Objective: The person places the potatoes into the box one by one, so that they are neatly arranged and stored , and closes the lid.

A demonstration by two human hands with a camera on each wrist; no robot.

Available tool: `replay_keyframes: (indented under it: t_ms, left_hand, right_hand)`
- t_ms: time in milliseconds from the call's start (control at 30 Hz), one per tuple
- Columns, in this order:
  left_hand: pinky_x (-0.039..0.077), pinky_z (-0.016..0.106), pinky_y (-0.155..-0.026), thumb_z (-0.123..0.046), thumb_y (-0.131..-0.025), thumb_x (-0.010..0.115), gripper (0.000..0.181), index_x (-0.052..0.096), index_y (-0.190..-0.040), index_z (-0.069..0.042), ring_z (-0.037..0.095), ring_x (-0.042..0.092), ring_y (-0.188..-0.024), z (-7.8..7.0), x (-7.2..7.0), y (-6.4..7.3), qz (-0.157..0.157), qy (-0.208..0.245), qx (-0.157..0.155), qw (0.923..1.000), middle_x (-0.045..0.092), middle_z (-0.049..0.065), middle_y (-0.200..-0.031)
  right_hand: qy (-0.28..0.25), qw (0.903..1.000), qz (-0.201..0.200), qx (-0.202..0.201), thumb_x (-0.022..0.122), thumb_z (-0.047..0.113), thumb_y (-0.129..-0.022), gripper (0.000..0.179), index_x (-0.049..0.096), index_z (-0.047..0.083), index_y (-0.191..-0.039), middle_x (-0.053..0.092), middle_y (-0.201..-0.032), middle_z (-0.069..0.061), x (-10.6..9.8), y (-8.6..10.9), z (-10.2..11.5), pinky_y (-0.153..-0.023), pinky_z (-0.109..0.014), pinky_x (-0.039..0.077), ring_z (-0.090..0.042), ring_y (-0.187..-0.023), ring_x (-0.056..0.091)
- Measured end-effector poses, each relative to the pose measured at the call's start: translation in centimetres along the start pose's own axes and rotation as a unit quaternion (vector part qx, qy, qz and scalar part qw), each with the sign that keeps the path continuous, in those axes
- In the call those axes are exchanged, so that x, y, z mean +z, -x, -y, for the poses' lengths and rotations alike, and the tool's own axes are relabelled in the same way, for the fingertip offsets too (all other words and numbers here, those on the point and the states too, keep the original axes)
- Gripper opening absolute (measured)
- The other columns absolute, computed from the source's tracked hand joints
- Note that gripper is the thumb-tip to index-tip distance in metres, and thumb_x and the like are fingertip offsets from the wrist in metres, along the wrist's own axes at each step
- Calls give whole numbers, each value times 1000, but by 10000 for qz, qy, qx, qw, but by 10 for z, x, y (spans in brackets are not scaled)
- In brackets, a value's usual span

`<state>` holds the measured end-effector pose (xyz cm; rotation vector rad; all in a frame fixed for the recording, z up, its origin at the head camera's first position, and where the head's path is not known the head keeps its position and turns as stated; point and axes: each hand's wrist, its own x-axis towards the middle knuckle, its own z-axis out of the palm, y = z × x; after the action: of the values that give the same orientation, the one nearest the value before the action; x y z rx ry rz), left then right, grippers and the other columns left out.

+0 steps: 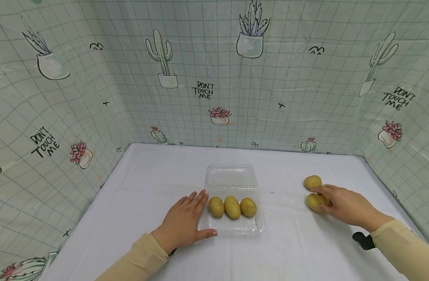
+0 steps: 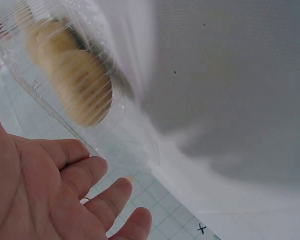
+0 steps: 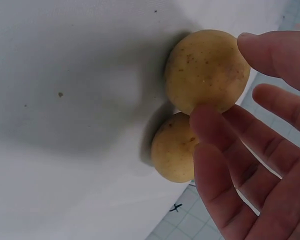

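Head view: three potatoes (image 1: 232, 207) in box (image 1: 235, 226), others (image 1: 312, 182) right of box. Left hand (image 1: 182, 220) straight-fingered at box's left edge; right hand (image 1: 348, 205) at potato (image 3: 205, 70), cannot tell whether fingers grip. Likely pick-up step; next needs firm pinch.

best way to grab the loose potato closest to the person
Probably across its rounded middle, from the right: the right hand flanks the potato, thumb at its near side, fingers at its far side, where another potato sits close.
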<state>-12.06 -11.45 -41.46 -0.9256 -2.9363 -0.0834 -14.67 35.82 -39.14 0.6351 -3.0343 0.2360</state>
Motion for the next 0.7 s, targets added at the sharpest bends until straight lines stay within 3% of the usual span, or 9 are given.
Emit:
replay_keyframes:
  t_ms: [267,500,700]
  left_hand:
    - [33,50,-111,-76,-87,50,101,38,-152,1,35,35,-142,1,1,-1,20,14,-7,10000,35,15,-157]
    - [34,50,-111,-77,-87,50,101,39,-152,0,35,36,-142,1,3,0,-32,-12,16,10000,36,15,-157]
    - [34,49,-111,-79,-87,47,103,38,-152,0,34,36,-141,2,3,0,-21,-94,38,9999,35,15,-157]
  right_hand:
    - [0,10000,70,-36,82,18,-81,50,65,7,-127,63,-120,-19,7,2,-6,-69,-50,55,-31,-95,66]
    - [-66,9997,202,-104,83,16,-80,52,64,4,-127,62,-117,-13,10,-1,-6,-72,-47,55,-23,-90,64]
    - [-259,9993,163,-213,83,14,-80,52,63,3,-127,60,-116,-15,11,-2,-5,-78,-49,54,-25,-93,63]
